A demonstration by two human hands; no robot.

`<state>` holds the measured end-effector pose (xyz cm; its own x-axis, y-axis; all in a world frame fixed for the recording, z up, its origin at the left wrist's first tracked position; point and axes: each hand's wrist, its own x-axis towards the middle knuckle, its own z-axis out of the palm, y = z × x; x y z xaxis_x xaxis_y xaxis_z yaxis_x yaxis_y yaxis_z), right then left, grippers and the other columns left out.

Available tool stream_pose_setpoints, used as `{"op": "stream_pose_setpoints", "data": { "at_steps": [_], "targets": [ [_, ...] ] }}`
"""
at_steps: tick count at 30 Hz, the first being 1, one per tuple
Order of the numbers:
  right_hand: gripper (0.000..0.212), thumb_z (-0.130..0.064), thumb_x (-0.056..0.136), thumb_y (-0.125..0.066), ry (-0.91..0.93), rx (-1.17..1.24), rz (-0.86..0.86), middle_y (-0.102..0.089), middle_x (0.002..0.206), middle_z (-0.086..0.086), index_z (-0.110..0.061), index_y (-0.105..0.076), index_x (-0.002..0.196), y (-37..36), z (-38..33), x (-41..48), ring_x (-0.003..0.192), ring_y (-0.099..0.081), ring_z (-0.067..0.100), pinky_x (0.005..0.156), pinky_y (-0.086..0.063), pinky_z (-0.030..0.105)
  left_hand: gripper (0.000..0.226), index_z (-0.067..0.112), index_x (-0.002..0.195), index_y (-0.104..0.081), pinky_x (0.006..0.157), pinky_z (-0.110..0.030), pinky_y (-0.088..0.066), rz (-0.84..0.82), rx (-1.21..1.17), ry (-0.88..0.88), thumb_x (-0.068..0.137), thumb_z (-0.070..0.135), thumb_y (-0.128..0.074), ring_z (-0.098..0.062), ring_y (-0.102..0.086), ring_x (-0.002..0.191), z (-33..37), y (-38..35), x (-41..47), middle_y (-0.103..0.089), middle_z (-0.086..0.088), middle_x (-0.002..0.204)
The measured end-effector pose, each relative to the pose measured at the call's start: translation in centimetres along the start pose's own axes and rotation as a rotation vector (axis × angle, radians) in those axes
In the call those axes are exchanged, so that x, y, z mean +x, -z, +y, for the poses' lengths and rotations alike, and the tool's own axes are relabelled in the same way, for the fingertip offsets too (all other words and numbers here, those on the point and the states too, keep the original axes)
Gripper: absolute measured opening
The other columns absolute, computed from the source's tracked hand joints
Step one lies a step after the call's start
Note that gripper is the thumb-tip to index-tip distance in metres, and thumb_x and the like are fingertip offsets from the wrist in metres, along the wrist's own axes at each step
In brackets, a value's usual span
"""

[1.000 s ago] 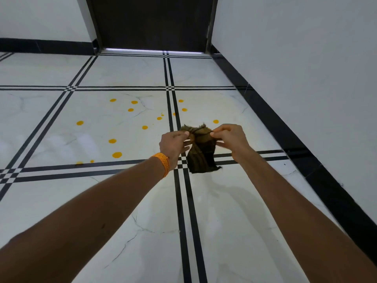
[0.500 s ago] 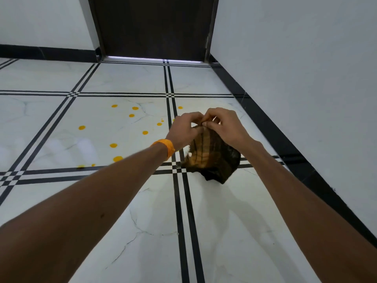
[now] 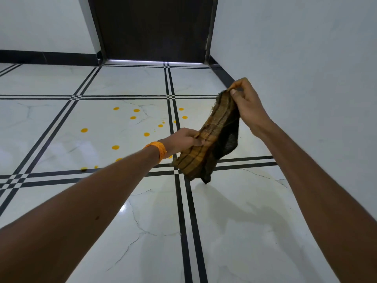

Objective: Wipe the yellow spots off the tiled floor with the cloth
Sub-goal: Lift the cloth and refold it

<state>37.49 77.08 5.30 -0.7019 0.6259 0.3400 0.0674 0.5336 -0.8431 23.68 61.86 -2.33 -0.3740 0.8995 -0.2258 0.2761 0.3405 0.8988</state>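
A glossy white tiled floor (image 3: 142, 221) with black double lines runs up to a dark door (image 3: 155, 27), with a pale wall (image 3: 306, 58) along the right. The cloth (image 3: 216, 144), brown with a striped face and a darker back, is held in the air above the floor, not touching it.

Half a second ago both hands met at one bunched edge of it. Now they have drawn apart: the right hand (image 3: 246, 103) has gone up and toward the wall, and the left hand (image 3: 183, 137), which has an orange band (image 3: 157, 149) at the wrist, has dropped lower. The cloth is stretched on a slant between them. The right fingers (image 3: 234, 92) pinch its top corner. The left fingers (image 3: 201, 141) are curled round its near edge further down, and a loose tail hangs below them.

The yellow spots (image 3: 115, 147) lie scattered on the tiles beyond and to the left of the left fingers, well apart from the cloth and apparently untouched. This looks like shaking the cloth out or refolding it for a good wiping face, so the wiping itself has probably not begun; the cloth has yet to come down to the floor and over to the spots
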Motion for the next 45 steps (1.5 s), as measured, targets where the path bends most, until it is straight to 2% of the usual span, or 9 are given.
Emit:
{"op": "stream_pose_setpoints", "data": {
  "at_steps": [4,11,15,19,28,33,36,39,45],
  "targets": [
    [0.015,-0.022,0.106,-0.046,0.022,-0.144,0.109,-0.066,0.103,0.015,-0.016,-0.056,0.116,-0.4,1.9,0.3,0.086,-0.062,0.016,0.076,-0.053,0.034,0.028,0.009,0.121,-0.062,0.091,-0.037,-0.056,-0.094,-0.356,0.129,0.098,0.023,-0.054,-0.026,-0.071,0.096,1.5,-0.6,-0.4,-0.073,-0.011,0.108],
    [0.055,-0.052,0.102,-0.047,-0.484,-0.200,-0.013,-0.060,0.132,0.014,-0.005,-0.055,0.130,-3.4,7.8,-3.3,0.111,-0.059,0.029,0.093,-0.046,0.037,0.018,0.012,0.100,-0.066,0.067,-0.029,-0.059,0.002,-0.652,0.090,0.099,0.025,-0.052,-0.020,-0.071,0.077,3.6,-0.9,-0.7,-0.072,-0.006,0.087],
    [0.062,-0.062,0.099,-0.046,-0.848,0.486,-0.312,-0.067,0.116,0.014,-0.006,-0.063,0.121,-5.6,8.4,-5.8,0.097,-0.064,0.027,0.087,-0.054,0.042,0.036,0.006,0.116,-0.065,0.081,-0.038,-0.059,0.104,-0.805,0.098,0.101,0.035,-0.050,-0.025,-0.071,0.088,3.3,-1.5,-0.7,-0.073,-0.011,0.097],
    [0.087,-0.082,0.085,-0.047,-1.134,0.882,-0.366,-0.067,0.131,0.019,-0.010,-0.069,0.128,-6.2,8.8,-7.5,0.120,-0.062,0.037,0.105,-0.048,0.049,0.040,0.003,0.113,-0.065,0.073,-0.034,-0.059,0.204,-0.912,0.095,0.102,0.038,-0.048,-0.023,-0.073,0.083,3.3,-1.8,-0.8,-0.075,-0.010,0.093],
    [0.108,-0.083,0.068,-0.067,-1.131,0.777,-0.203,-0.063,0.133,0.020,-0.002,-0.052,0.139,-5.6,9.4,-7.6,0.124,-0.059,0.041,0.108,-0.047,0.053,0.044,0.007,0.096,-0.067,0.072,-0.032,-0.058,0.253,-0.924,0.092,0.101,0.046,-0.046,-0.020,-0.074,0.073,2.7,-1.2,-1.5,-0.076,-0.007,0.079],
    [0.060,-0.056,0.097,-0.056,-0.846,1.056,-0.150,-0.067,0.132,0.018,-0.012,-0.062,0.136,-6.2,7.4,-7.4,0.122,-0.063,0.039,0.109,-0.045,0.055,0.052,0.008,0.082,-0.072,0.080,-0.037,-0.056,0.218,-0.890,0.088,0.101,0.048,-0.045,-0.022,-0.075,0.073,2.9,-1.7,-1.8,-0.076,-0.009,0.079],
    [0.052,-0.033,0.095,-0.064,-0.781,1.125,-0.109,-0.063,0.137,0.016,-0.014,-0.056,0.143,-5.2,7.4,-7.2,0.128,-0.059,0.039,0.111,-0.043,0.055,0.038,0.009,0.087,-0.071,0.078,-0.036,-0.059,0.214,-0.850,0.064,0.100,0.038,-0.051,-0.022,-0.074,0.076,3.1,-1.4,-2.1,-0.076,-0.009,0.086],
    [0.043,-0.025,0.095,-0.065,-0.743,0.919,-0.154,-0.069,0.128,0.012,-0.018,-0.061,0.137,-5.3,7.9,-7.6,0.124,-0.062,0.037,0.101,-0.050,0.058,0.017,0.011,0.107,-0.062,0.079,-0.038,-0.059,0.292,-0.775,0.031,0.101,0.022,-0.050,-0.023,-0.071,0.089,2.5,-0.5,-1.8,-0.071,-0.010,0.099],
    [0.042,-0.019,0.090,-0.074,-0.609,0.583,0.083,-0.071,0.105,0.015,0.002,-0.058,0.124,-4.1,7.6,-6.4,0.102,-0.070,0.035,0.069,-0.058,0.035,0.027,0.003,0.116,-0.062,0.072,-0.038,-0.058,0.497,-0.642,0.298,0.102,0.022,-0.048,-0.028,-0.069,0.091,-0.9,-1.3,-1.3,-0.070,-0.014,0.107]
  ]
}}
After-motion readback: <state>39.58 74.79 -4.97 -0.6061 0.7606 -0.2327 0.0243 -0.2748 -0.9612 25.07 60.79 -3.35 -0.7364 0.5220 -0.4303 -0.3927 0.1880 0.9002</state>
